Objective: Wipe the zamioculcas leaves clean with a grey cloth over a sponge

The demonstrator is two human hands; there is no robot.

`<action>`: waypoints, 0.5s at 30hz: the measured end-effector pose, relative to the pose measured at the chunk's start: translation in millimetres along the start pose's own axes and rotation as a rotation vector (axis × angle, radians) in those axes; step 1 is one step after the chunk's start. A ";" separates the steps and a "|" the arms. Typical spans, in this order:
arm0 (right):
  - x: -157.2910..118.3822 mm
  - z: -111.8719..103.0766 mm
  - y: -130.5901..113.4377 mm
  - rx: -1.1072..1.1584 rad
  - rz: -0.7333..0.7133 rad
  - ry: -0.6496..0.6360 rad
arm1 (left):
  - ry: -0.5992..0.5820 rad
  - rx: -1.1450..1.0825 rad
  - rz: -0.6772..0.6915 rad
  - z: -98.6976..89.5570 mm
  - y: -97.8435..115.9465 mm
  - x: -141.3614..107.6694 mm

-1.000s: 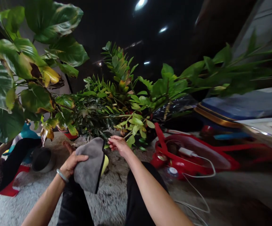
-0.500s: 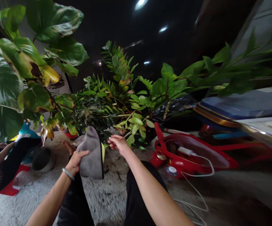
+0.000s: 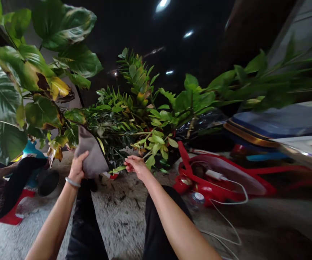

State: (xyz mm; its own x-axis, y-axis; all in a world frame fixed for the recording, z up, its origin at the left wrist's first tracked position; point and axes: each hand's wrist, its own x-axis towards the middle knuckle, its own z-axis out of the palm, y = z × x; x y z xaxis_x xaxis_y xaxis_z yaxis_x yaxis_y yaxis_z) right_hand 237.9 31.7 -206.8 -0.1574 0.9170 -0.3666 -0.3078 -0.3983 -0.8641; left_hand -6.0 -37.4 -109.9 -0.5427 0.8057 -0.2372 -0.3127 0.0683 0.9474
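Observation:
My left hand (image 3: 78, 167), with a bracelet at its wrist, grips a grey cloth (image 3: 92, 155) with a dark edge and a bit of yellow-green behind it. The cloth reaches up against the lower leaves. My right hand (image 3: 134, 165) is pinched at the end of a small green leaf (image 3: 118, 169) that points left toward the cloth. Leafy stems (image 3: 156, 139) hang just above and beside this hand. Behind both hands spreads a dense green plant (image 3: 136, 79).
Large partly yellowed leaves (image 3: 43, 112) hang at left. A person (image 3: 12, 187) sits by a red stool (image 3: 16, 209) and a dark pot (image 3: 48, 183). At right lie a red bag (image 3: 226, 180) holding a white charger (image 3: 212, 174) with a cable, and a clear bottle (image 3: 198, 197).
My left hand has moved left and up with the cloth, which now tilts to the left. The leaf at my right fingertips shows more; that hand has barely moved.

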 end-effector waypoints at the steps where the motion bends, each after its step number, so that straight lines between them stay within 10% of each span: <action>1: 0.4 -0.6 -0.2 -0.003 0.002 0.002 | -0.062 0.075 -0.095 -8.5 -18.1 -10.2; 5: 2.3 -0.4 0.3 -0.012 0.013 0.009 | -0.375 0.184 -0.353 -24.0 -52.5 -55.2; 12: 1.7 4.6 2.8 -0.028 -0.001 -0.027 | -0.378 -0.132 0.006 54.5 36.7 -30.3; 15: 3.0 3.9 3.2 -0.031 -0.013 -0.027 | -0.329 -0.174 0.020 78.7 42.1 -6.2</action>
State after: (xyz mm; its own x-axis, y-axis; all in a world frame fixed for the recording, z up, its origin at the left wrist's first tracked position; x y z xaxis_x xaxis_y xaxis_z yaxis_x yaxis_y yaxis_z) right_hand 232.8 33.1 -209.3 -0.1786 0.9209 -0.3464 -0.2812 -0.3851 -0.8790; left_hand 45.6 6.8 -51.7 -0.2791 0.9539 -0.1101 -0.4480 -0.0279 0.8936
